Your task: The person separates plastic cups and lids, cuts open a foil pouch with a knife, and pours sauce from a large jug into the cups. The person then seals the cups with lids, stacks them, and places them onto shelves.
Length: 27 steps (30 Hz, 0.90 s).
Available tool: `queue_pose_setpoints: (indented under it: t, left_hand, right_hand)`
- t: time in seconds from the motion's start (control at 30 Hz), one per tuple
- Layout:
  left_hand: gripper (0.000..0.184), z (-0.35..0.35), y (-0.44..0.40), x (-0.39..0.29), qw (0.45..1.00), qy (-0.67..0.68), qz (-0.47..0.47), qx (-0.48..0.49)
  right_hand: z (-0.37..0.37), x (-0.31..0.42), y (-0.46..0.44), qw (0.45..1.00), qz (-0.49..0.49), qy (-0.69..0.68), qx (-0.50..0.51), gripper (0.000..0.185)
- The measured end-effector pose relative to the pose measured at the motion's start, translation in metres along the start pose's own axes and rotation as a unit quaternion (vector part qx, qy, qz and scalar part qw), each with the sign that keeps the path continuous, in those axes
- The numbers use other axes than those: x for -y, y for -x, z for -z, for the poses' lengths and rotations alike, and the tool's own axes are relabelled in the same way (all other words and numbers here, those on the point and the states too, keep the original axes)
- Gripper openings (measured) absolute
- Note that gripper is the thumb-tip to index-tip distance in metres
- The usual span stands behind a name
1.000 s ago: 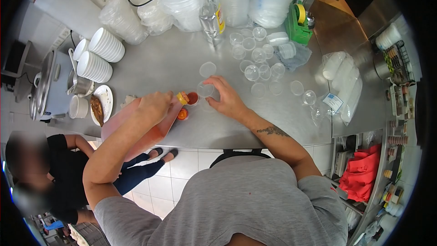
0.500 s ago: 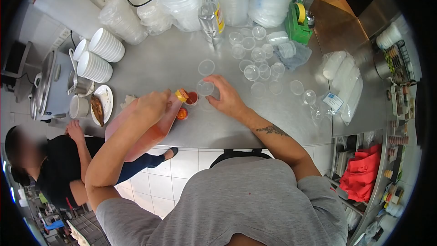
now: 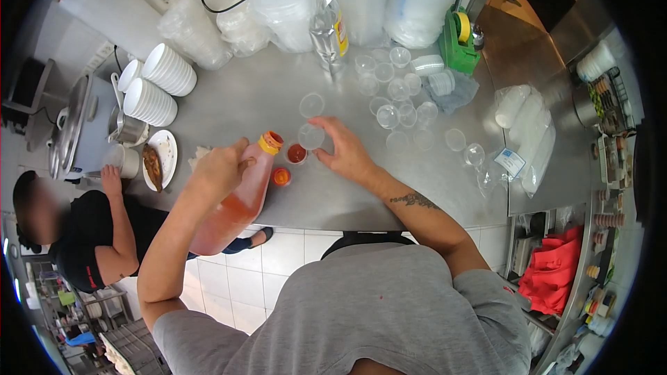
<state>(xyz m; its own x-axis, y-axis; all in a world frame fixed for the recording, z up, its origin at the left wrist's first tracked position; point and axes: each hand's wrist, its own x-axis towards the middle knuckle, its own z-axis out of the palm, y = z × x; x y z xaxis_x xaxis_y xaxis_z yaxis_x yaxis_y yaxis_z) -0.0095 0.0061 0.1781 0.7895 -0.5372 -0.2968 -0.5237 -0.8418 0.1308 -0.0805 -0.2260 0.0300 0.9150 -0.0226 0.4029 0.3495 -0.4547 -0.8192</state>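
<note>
My left hand [image 3: 221, 175] is wrapped round the neck and handle area of a large clear bottle [image 3: 240, 208] of red-orange sauce, tilted with its open yellow-orange mouth up. Just right of the mouth stands a small clear cup [image 3: 297, 153] with red sauce inside. An orange cap [image 3: 281, 176] lies below that cup. My right hand [image 3: 338, 144] holds a clear round lid [image 3: 311, 137] between thumb and fingers, beside the sauce cup. Another clear round piece [image 3: 312, 104] rests on the steel counter beyond it.
Several small clear cups [image 3: 399, 89] stand at the back right, near a green tape dispenser [image 3: 458, 45]. White cup stacks [image 3: 150, 102] and a plate with brown food [image 3: 165, 153] are at left. Another person [image 3: 97, 236] stands at lower left, one hand by a white container [image 3: 129, 162].
The bottle has tipped back more upright and its mouth has moved off the sauce cup. The other person has come closer to the counter and reaches to the white container.
</note>
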Motion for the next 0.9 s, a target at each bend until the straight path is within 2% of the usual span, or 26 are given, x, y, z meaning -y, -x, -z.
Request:
queue_pose_setpoints:
  t: [0.1, 0.4, 0.6, 0.8, 0.9]
  left_hand:
    - [0.025, 0.002, 0.0, -0.001, 1.0, 0.01, 0.006, 0.005]
    - [0.023, 0.006, -0.015, -0.022, 0.999, -0.03, -0.011, 0.041]
    - [0.023, 0.012, -0.034, -0.041, 0.993, -0.071, 0.0, 0.091]
    - [0.023, 0.008, -0.045, -0.04, 0.987, -0.122, -0.06, 0.082]
    - [0.022, 0.01, -0.049, -0.042, 0.987, -0.128, -0.062, 0.078]
  right_hand:
    - [-0.001, 0.003, -0.001, 0.999, 0.014, 0.046, -0.005, 0.059]
    - [-0.018, 0.001, -0.013, 0.999, -0.008, -0.03, 0.024, 0.065]
    - [-0.016, -0.001, -0.013, 0.999, -0.006, -0.034, 0.008, 0.073]
    - [-0.006, 0.001, -0.01, 1.0, -0.002, -0.009, -0.004, 0.073]
    - [-0.003, 0.001, -0.01, 1.0, 0.001, 0.001, -0.009, 0.073]
